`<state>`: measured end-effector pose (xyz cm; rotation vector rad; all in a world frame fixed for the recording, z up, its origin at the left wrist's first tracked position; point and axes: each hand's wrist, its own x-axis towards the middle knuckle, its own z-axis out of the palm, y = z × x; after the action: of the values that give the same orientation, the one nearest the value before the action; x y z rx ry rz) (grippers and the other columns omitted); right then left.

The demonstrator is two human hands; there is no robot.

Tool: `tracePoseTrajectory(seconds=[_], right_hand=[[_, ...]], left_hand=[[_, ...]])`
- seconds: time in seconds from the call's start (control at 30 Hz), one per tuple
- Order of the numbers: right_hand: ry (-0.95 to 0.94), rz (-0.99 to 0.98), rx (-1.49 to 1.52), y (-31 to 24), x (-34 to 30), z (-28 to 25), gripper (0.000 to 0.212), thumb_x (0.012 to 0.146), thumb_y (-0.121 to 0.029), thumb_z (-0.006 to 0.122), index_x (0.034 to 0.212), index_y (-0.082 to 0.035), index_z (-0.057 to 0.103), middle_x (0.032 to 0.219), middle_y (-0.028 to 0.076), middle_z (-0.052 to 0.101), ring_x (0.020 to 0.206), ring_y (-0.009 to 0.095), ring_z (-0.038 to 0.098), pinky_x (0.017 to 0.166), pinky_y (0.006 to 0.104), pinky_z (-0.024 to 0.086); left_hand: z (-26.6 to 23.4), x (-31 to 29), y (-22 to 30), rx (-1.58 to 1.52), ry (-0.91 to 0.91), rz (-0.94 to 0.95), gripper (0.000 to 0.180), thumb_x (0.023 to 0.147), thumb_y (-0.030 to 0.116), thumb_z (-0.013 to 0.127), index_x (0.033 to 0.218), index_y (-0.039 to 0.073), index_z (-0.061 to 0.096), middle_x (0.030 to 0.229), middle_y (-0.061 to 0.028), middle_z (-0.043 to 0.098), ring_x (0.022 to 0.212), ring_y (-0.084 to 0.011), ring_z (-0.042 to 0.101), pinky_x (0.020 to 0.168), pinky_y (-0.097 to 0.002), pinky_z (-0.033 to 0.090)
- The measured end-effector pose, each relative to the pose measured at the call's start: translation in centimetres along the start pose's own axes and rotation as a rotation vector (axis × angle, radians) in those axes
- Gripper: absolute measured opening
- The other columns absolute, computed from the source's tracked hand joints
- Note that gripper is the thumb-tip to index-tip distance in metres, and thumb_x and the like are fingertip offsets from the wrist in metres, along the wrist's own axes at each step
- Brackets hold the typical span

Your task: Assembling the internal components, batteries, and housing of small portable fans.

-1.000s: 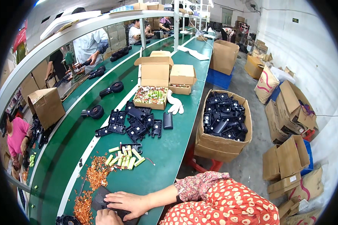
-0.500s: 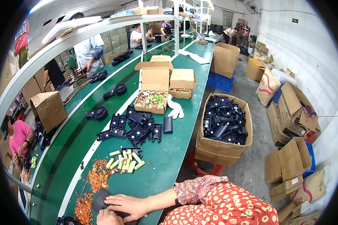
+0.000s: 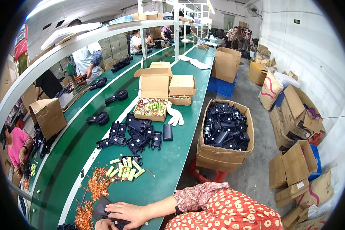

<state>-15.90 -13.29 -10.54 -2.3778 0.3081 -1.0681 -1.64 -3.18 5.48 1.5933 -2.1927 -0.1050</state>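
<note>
At the near edge of the green bench, my right hand [image 3: 127,214] rests over a dark plastic piece [image 3: 101,207], its fingers bent down onto it. My left hand [image 3: 104,225] is at the lower edge of the view, partly cut off, with its fingers against the near side of the same piece. Both palms hide much of it. Left of the hands lie heaps of small orange parts [image 3: 84,217]. Just beyond is a cluster of green battery cells [image 3: 125,168] with wires. Farther off is a pile of black plastic housings [image 3: 138,132].
An open carton of green cells [image 3: 151,109] stands on the bench beside a white glove [image 3: 175,115]. Black handheld fans [image 3: 99,118] lie on the conveyor. A large carton of black housings [image 3: 225,153] stands at the bench's right side. Co-workers are across the line.
The view has shifted slightly, so most things sit a little lower and farther left. My left hand has slid slightly down and left along the piece; my right hand stays on it.
</note>
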Motion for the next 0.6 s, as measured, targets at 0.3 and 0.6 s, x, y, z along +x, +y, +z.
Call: tracePoseTrajectory(seconds=[0.3, 0.6], right_hand=[[-0.034, 0.037, 0.007, 0.2, -0.4, -0.9, 0.089, 0.072, -0.03, 0.08, 0.146, -0.001, 0.039, 0.157, 0.025, 0.028, 0.148, 0.044, 0.023, 0.118, 0.055, 0.025], [-0.021, 0.011, 0.005, 0.0, -0.3, -0.8, 0.089, 0.075, -0.034, 0.078, 0.148, -0.004, 0.036, 0.16, 0.025, 0.025, 0.148, 0.044, 0.021, 0.118, 0.056, 0.024]], left_hand=[[-6.2, -11.0, -2.1, -0.828, -0.532, -0.267, 0.003, 0.089, 0.002, 0.068, 0.088, 0.0, 0.065, 0.096, -0.0119, 0.069, 0.092, -0.0212, 0.064, 0.082, -0.0316, 0.051], [-6.8, -15.3, 1.6, -1.116, -0.788, -1.135, 0.026, 0.104, 0.017, 0.055, 0.121, 0.0, 0.066, 0.106, -0.0069, 0.071, 0.096, -0.0146, 0.063, 0.081, -0.0302, 0.051]])
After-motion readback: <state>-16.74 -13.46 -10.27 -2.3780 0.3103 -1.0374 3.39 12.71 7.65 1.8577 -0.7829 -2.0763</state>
